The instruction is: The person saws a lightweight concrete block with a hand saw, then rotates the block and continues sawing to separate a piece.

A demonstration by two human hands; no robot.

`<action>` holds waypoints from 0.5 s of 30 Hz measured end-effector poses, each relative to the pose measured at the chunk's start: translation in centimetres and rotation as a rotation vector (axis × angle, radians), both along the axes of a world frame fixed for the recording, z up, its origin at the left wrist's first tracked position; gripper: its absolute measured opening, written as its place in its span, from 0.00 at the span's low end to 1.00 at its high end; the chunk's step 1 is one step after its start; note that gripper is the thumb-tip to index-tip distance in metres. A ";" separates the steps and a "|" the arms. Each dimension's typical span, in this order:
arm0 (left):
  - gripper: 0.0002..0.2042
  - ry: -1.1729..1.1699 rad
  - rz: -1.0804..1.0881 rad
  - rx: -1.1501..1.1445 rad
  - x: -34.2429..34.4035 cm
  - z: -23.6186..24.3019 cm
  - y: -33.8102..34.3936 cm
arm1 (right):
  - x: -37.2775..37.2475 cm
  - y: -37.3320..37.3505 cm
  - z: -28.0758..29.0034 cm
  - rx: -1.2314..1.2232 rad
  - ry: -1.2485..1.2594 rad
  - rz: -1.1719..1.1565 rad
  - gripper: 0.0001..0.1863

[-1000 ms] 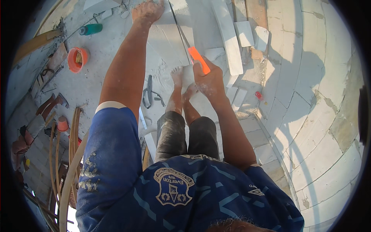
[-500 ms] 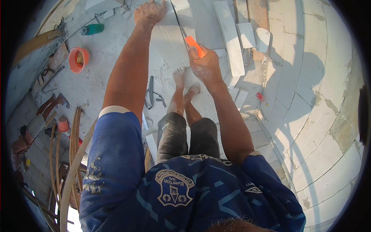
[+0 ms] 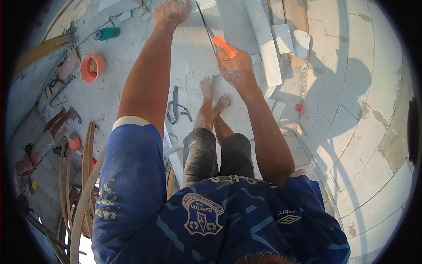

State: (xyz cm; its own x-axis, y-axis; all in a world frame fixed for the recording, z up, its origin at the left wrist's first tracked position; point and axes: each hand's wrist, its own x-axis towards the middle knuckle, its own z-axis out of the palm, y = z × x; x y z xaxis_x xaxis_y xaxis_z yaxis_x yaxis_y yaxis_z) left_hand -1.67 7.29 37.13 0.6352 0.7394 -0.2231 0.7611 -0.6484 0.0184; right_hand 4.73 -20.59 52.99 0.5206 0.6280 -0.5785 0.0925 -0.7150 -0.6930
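Note:
My right hand (image 3: 237, 67) is closed around the orange handle (image 3: 223, 47) of a hand saw. Its thin dark blade (image 3: 204, 20) runs up and away to the top edge, lying along a line in a pale white block (image 3: 189, 37). The blade's far end is out of view. On the block, left of the blade, my left hand (image 3: 171, 12) presses down with its fingers spread. My bare, dusty feet (image 3: 206, 87) stand just on the near side of the block.
Long white block pieces (image 3: 266, 44) and a toothed trowel (image 3: 282, 38) lie right. Leftward are an orange bucket (image 3: 91, 69), a green bottle (image 3: 107, 33) and a dark strap (image 3: 175, 105). Wooden poles (image 3: 88, 176) stand lower left, near another person (image 3: 37, 152). A block wall (image 3: 351, 145) rises right.
My right hand and the saw handle have shifted slightly right and nearer to me. My left hand stays on the block. The whole view has shifted a little.

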 end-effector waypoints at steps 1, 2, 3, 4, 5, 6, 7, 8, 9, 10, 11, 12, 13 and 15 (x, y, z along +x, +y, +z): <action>0.28 0.013 0.055 -0.094 0.2 -0.1 0.2 | -0.7 -1.1 -0.4 -0.022 0.010 -0.004 0.18; 0.28 0.012 0.032 -0.132 0.4 -0.5 0.4 | -2.2 -4.1 0.0 -0.015 0.038 -0.101 0.19; 0.27 0.009 0.056 -0.114 0.5 -0.7 0.5 | -3.7 -5.8 1.3 0.029 0.070 -0.167 0.19; 0.27 -0.002 0.101 -0.068 0.4 -0.9 0.6 | -4.8 -8.2 4.5 0.048 0.185 -0.230 0.21; 0.27 -0.007 0.091 -0.033 0.3 -1.3 0.6 | -5.8 -12.4 4.9 0.016 0.050 -0.104 0.24; 0.27 -0.020 0.102 -0.042 0.2 -1.7 0.6 | -5.9 -13.7 7.9 -0.006 0.049 -0.085 0.25; 0.27 -0.079 0.038 0.065 0.1 -2.1 0.5 | -5.9 -15.5 8.1 0.009 -0.021 -0.081 0.24; 0.28 -0.134 -0.032 0.178 -0.1 -2.5 0.4 | -5.0 -14.3 7.8 0.027 -0.035 -0.083 0.24; 0.28 -0.133 -0.038 0.171 -0.2 -2.8 0.4 | -3.8 -11.9 7.3 0.025 0.037 -0.121 0.23; 0.28 -0.058 -0.065 0.168 -0.3 -3.1 0.4 | -2.6 -9.1 6.0 0.017 0.118 -0.154 0.22; 0.28 0.014 -0.091 0.170 -0.3 -3.4 0.5 | -1.0 -5.4 3.1 0.006 0.064 -0.087 0.21; 0.28 0.015 -0.097 0.177 -0.3 -3.6 0.9 | 0.1 -2.2 0.0 0.054 0.061 -0.068 0.20; 0.28 -0.011 -0.006 0.080 -0.2 -3.9 1.3 | 0.5 -0.5 -0.3 0.018 0.055 -0.021 0.21; 0.28 -0.032 0.057 -0.049 0.1 -4.6 2.4 | 0.3 -1.4 0.1 -0.042 0.048 -0.005 0.21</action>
